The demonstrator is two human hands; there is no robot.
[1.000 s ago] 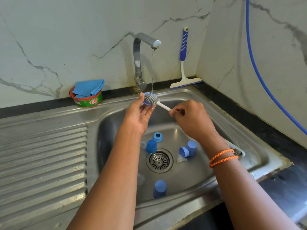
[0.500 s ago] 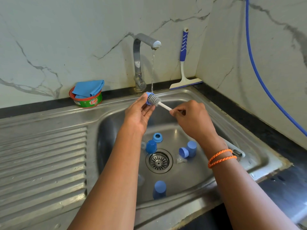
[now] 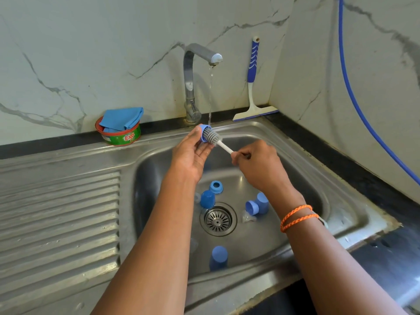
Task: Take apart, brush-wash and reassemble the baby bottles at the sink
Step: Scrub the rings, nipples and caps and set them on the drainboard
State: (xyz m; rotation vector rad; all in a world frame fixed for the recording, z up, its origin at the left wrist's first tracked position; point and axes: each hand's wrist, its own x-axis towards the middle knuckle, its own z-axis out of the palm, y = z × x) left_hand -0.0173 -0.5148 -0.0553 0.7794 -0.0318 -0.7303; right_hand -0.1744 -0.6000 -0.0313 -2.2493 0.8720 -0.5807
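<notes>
Left hand [image 3: 191,153] pinched blue ring [image 3: 203,134] at fingertips, over far side of sink [image 3: 341,214], right under thin water stream [image 3: 210,96] from tap [image 3: 189,87]. Ring small, round, light blue, open side turned right, wet. Right hand [image 3: 261,169] gripped white handle of brush [image 3: 223,146], fingers curled round it; grey bristle head pushed into ring's opening, handle slanting down to right. Orange cord band [image 3: 295,218] on right wrist.

Loose parts lay on sink floor: blue collar [image 3: 216,187] with hole, far of drain [image 3: 218,220]; darker blue cap [image 3: 207,199] just near it, dome up; two light blue pieces [image 3: 258,205] touching, right of drain; clear teat [image 3: 248,218] just near those, hard to make out. Another blue cap [image 3: 218,258] upright at near wall of sink. Clear piece left of dark cap, too faint to tell.

Green tub [image 3: 120,137] with blue cloth [image 3: 121,120] on far ledge, left of tap. Squeegee [image 3: 253,87] leaned on wall right of tap. Blue hose [image 3: 363,114] down right wall.
</notes>
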